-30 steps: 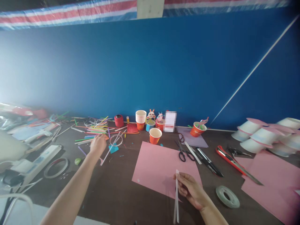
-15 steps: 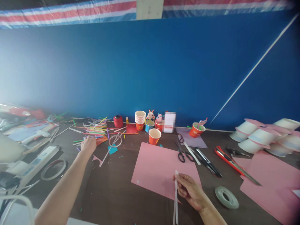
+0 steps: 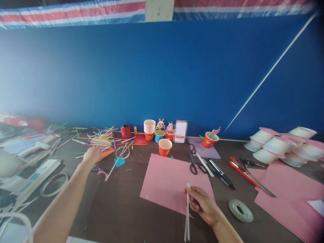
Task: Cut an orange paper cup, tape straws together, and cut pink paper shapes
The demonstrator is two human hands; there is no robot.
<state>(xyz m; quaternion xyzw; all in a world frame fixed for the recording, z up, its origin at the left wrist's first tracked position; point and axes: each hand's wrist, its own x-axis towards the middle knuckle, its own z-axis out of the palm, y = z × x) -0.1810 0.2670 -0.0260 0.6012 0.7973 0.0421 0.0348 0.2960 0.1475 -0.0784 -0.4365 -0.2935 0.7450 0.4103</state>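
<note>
My right hand [image 3: 201, 203] pinches a few thin white strips [image 3: 187, 216], straw-like, by their upper ends. They hang down in front of a pink paper sheet [image 3: 162, 179]. At the left, my left hand [image 3: 92, 155] reaches into a pile of thin coloured sticks [image 3: 101, 140], beside an orange piece of paper [image 3: 107, 152]. Its fingertips are hidden behind the hand, so I cannot make out whether they grip a stick. A lone orange paper cup [image 3: 165, 147] stands at the pink sheet's back edge.
Black-handled scissors [image 3: 193, 167] lie on the pink sheet. Right of it are black pens [image 3: 222, 173], a red utility knife [image 3: 244, 172] and a tape roll [image 3: 240, 210]. White cups [image 3: 269, 150] are stacked at the far right. A power strip [image 3: 40, 179] lies left.
My left hand has shifted slightly within the stick pile, and a purple stick now shows near the pink scrap. My right hand still holds the white strips. The whole view has shifted a little.
</note>
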